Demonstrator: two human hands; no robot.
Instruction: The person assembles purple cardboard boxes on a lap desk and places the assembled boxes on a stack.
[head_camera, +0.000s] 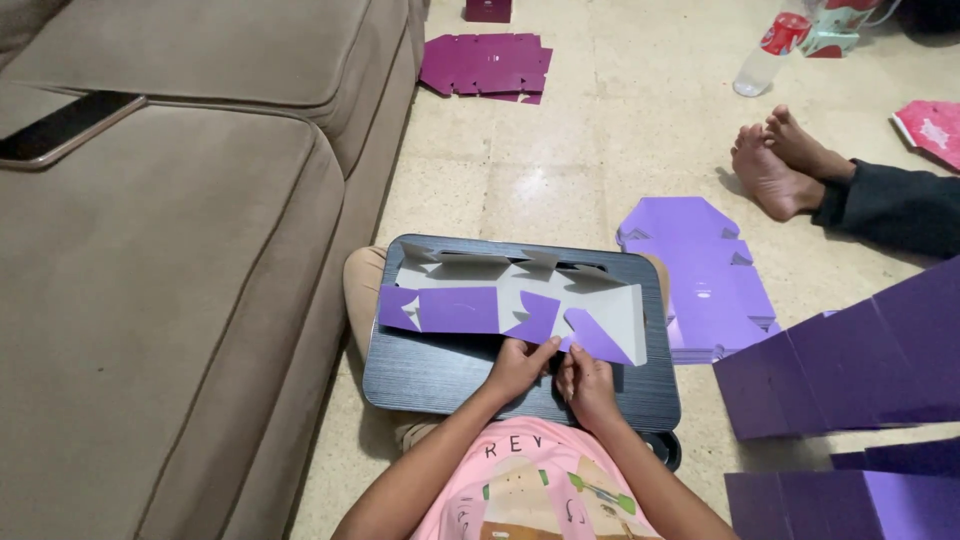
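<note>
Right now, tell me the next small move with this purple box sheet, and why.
Probably press the purple flap flat along its crease: the left hand and right hand both pinch the near edge of the cardboard sheet, which lies half-folded on the black lap tray.

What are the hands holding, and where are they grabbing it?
Both hands, left hand and right hand, pinch the near bottom edge of a flat purple-and-grey cardboard box cutout lying on a black lap tray, around its folded purple flaps.

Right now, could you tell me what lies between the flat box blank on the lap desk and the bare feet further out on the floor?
In the head view, a stack of flat purple blanks lies on the floor between the box blank and the feet.
</note>
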